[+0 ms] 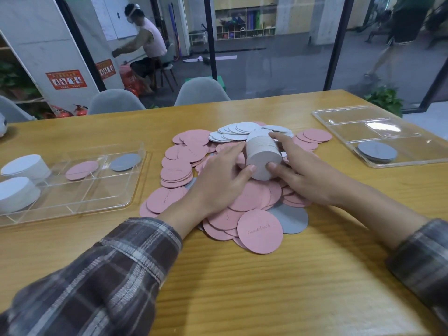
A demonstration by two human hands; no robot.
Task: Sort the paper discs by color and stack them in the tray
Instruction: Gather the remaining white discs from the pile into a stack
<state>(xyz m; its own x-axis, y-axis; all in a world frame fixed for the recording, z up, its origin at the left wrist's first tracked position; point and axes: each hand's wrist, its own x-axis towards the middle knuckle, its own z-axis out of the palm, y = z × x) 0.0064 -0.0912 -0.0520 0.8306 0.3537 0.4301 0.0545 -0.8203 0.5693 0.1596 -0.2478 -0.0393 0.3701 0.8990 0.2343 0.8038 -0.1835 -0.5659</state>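
Note:
A thick stack of white discs (263,156) lies tilted on its side above a heap of pink discs (252,197) at the table's middle. My left hand (220,180) and my right hand (303,170) grip the stack from either side, thumbs on its near face. More loose white discs (238,132) lie fanned behind it. A grey disc (293,219) shows under the pink ones. The clear tray on the left (80,202) holds two white stacks (24,166), a pink disc (81,169) and a grey disc (126,161).
A second clear tray (351,122) at the far right holds a few grey discs (377,151). Grey chairs (201,92) stand behind the wooden table (266,287). Beyond a glass wall a person sits on a stool.

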